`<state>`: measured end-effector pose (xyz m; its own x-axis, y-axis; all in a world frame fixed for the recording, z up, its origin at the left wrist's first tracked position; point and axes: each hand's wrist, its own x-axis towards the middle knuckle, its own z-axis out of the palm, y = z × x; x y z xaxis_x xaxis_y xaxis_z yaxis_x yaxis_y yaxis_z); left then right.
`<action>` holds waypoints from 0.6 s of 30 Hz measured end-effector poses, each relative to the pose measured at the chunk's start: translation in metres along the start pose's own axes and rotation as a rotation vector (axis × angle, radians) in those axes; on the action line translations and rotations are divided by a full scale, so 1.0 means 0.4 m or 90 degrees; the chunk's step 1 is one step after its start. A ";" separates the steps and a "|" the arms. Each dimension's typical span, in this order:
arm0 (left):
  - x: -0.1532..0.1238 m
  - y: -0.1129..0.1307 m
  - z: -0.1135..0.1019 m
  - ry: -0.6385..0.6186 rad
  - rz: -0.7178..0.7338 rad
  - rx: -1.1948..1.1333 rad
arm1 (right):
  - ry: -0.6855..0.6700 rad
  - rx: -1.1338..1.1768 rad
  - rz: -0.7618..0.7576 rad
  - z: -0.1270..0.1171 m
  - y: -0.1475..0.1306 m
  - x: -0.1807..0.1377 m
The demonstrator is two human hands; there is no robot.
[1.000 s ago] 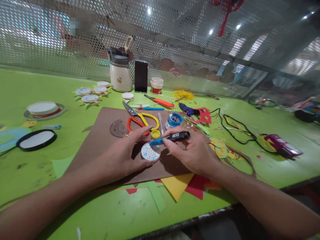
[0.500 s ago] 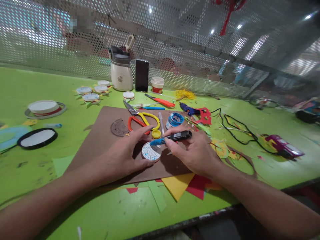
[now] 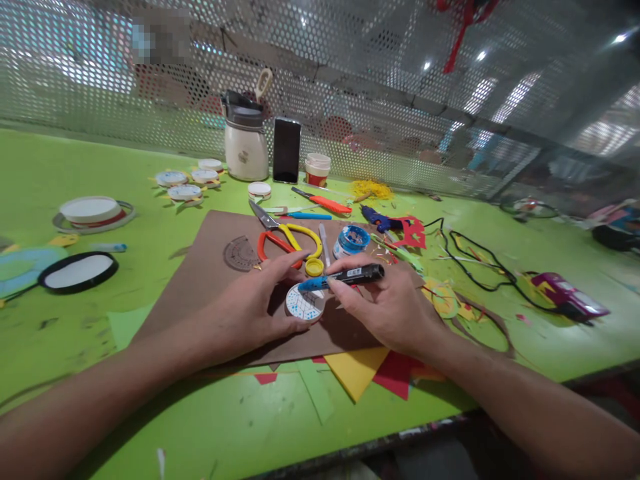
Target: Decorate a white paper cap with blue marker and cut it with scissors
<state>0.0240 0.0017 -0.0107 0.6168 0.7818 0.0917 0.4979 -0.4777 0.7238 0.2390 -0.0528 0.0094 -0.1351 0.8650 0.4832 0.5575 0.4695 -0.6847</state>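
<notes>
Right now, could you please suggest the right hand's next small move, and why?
Perhaps add a blue dot: the right hand points the blue-and-black marker at the round white disc, whose lined face bears blue dots, and the left hand steadies its edge.

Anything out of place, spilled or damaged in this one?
No clear spill or damage near the left hand, which holds the dotted disc, or the right hand, which holds the marker. Mostly untidy: coloured paper sticks out askew from under the brown board, yellow shreds lie heaped beyond it, and dark marks dirty the green table.
</notes>
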 end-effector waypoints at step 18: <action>-0.003 0.006 -0.007 -0.008 0.000 0.013 | 0.006 0.023 0.055 0.009 -0.004 -0.002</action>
<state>0.0227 0.0007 -0.0069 0.6242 0.7769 0.0825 0.5108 -0.4857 0.7093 0.2354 -0.0537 0.0082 -0.0800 0.9010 0.4264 0.5369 0.3994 -0.7431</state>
